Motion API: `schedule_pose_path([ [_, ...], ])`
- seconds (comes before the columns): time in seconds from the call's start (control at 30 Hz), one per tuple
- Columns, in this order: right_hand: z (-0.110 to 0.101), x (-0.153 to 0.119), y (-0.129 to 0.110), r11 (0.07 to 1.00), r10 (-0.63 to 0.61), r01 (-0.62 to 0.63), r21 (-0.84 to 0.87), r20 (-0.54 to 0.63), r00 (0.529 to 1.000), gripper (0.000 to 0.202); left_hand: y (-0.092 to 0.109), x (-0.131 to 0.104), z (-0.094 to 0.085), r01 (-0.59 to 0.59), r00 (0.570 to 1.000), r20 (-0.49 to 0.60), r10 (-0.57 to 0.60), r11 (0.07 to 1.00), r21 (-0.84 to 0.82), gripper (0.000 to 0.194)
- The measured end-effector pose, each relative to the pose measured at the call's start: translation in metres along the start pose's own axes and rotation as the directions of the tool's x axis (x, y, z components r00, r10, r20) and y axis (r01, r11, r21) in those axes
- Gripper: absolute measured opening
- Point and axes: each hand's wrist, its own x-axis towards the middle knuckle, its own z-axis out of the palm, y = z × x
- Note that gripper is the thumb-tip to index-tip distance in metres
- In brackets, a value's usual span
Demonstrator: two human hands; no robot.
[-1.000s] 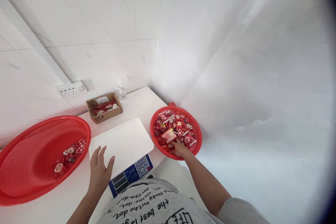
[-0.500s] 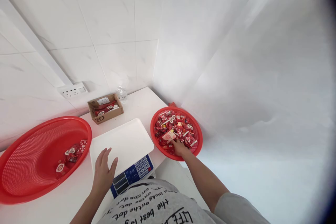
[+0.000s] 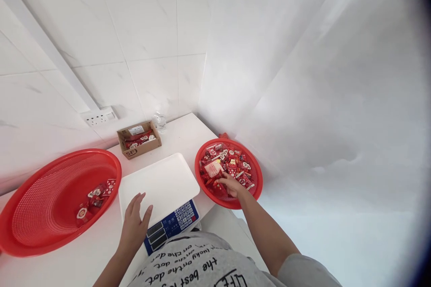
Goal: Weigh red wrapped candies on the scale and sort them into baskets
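Note:
My right hand [image 3: 231,184] reaches into the round red basket [image 3: 258,184] on the right, which is full of red wrapped candies [image 3: 232,161]. Its thumb and fingers close on a small red wrapped candy [image 3: 219,180], partly hidden by the fingers. Beside them lies a pale pink packet [image 3: 213,168]. My left hand [image 3: 134,223] is open, fingers apart and holding nothing, over the near left part of the digital scale's white pan [image 3: 164,179]. Below the pan shows the scale's blue keypad panel [image 3: 173,224].
A larger red basket [image 3: 43,197] at left holds several red candies [image 3: 96,197]. Behind the scale stand a cardboard box [image 3: 143,148] of red packets and a clear plastic item [image 3: 160,122]. A wall socket [image 3: 99,117] and tiled wall border the white table [image 3: 188,130].
My right hand has lifted slightly among the candies, its fingers now showing on a red one. The pink packet has shifted a little left. My left hand stays over the scale.

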Motion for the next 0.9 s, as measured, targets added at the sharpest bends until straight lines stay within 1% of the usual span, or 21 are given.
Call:
schedule_pose_path([
  [0.07,-0.007,0.0,-0.008,0.981,0.014,-0.022,0.191,0.045,0.999,0.052,-0.001,-0.001,0.001,0.004,1.0,0.009,-0.004,1.0,-0.005,0.048],
  [0.1,-0.01,0.0,-0.012,0.965,0.012,-0.023,0.26,0.043,0.999,0.051,-0.001,0.0,0.001,0.002,1.0,0.014,-0.002,1.0,-0.007,0.048],
  [0.2,-0.019,-0.003,-0.023,0.938,-0.005,0.017,0.345,-0.038,0.999,0.048,0.001,0.001,0.003,-0.009,0.999,0.031,0.01,1.0,-0.019,0.047],
  [0.27,-0.025,-0.007,-0.029,0.931,-0.005,0.023,0.364,-0.049,0.999,0.046,0.002,0.003,0.004,-0.013,0.999,0.042,0.014,0.999,-0.029,0.046],
  [0.33,-0.03,-0.012,-0.033,0.953,-0.005,0.001,0.303,0.013,1.0,0.043,0.003,0.004,0.003,-0.012,0.999,0.05,0.014,0.999,-0.038,0.045],
  [0.37,-0.032,-0.015,-0.034,0.971,-0.001,-0.014,0.239,0.06,0.998,0.041,0.003,0.004,0.003,-0.011,0.999,0.052,0.013,0.999,-0.041,0.045],
  [0.43,-0.034,-0.017,-0.035,0.999,0.028,-0.032,0.032,0.112,0.993,0.035,0.003,0.004,0.003,-0.008,0.998,0.057,0.01,0.999,-0.046,0.044],
  [0.47,-0.033,-0.016,-0.034,0.996,0.046,-0.038,-0.079,0.104,0.994,0.034,0.002,0.004,0.003,-0.006,0.998,0.058,0.009,0.999,-0.047,0.044],
  [0.5,-0.031,-0.014,-0.033,0.983,0.057,-0.043,-0.178,0.071,0.996,0.035,0.002,0.004,0.003,-0.003,0.998,0.059,0.006,0.999,-0.046,0.044],
  [0.57,-0.025,-0.008,-0.029,0.951,0.038,-0.044,-0.305,-0.025,0.999,0.036,0.001,0.004,0.003,0.003,0.998,0.063,0.0,0.999,-0.044,0.044],
  [0.63,-0.015,0.0,-0.024,0.936,-0.015,-0.02,-0.352,-0.096,0.995,0.041,0.001,0.003,0.002,0.005,0.998,0.07,-0.002,0.999,-0.041,0.044],
  [0.73,0.0,0.01,-0.015,0.911,-0.072,0.002,-0.412,-0.153,0.986,0.051,0.001,0.003,0.002,0.001,0.997,0.079,0.002,0.999,-0.042,0.043],
  [0.83,0.01,0.014,-0.008,0.895,-0.08,-0.008,-0.447,-0.177,0.981,0.049,0.0,0.002,0.002,0.003,0.996,0.085,0.0,0.999,-0.038,0.043],
  [0.9,0.012,0.014,-0.005,0.888,-0.089,-0.007,-0.459,-0.186,0.979,0.044,0.0,0.002,0.003,0.001,0.996,0.091,0.002,0.999,-0.033,0.044],
])
